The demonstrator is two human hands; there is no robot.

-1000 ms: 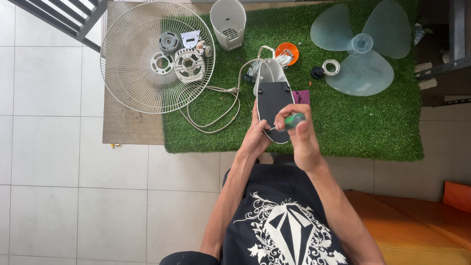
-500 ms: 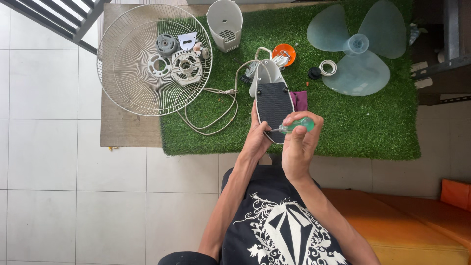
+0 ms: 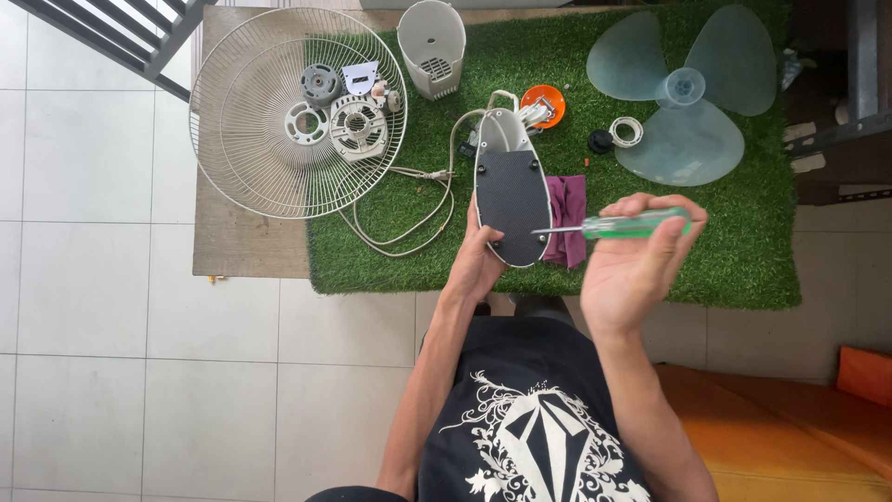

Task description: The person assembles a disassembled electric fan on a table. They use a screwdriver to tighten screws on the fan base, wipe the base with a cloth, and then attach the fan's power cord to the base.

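Two hands are at work over the near edge of the green turf mat (image 3: pixel 706 232): your left hand (image 3: pixel 476 260) grips the oval fan base (image 3: pixel 511 191) from its left side, fingers wrapped around the rim, so the base stands tilted with its dark textured underside facing you. Your right hand (image 3: pixel 636 265) is closed around a screwdriver with a clear green handle (image 3: pixel 618 226), held level and apart from the base, its thin metal shaft pointing left with the tip just beside the lower right edge of the base. A purple cloth (image 3: pixel 567 218) lies on the turf between the base and that hand, partly tucked behind the base. A white power cord (image 3: pixel 409 218) loops over the turf to the left of the base and runs up behind its far end. Farther left, a round wire fan guard (image 3: pixel 242 158) rests half on the desk (image 3: pixel 242 246) and half on the turf, with grey and white motor parts (image 3: pixel 339 107) lying inside it. A white motor housing (image 3: pixel 432 37) stands at the far edge, a small orange dish (image 3: pixel 544 98) sits just beyond the base, and a translucent three-blade fan (image 3: pixel 683 93) lies at the far right, with a black cap (image 3: pixel 600 140) and a white ring (image 3: pixel 629 128) just beside it.
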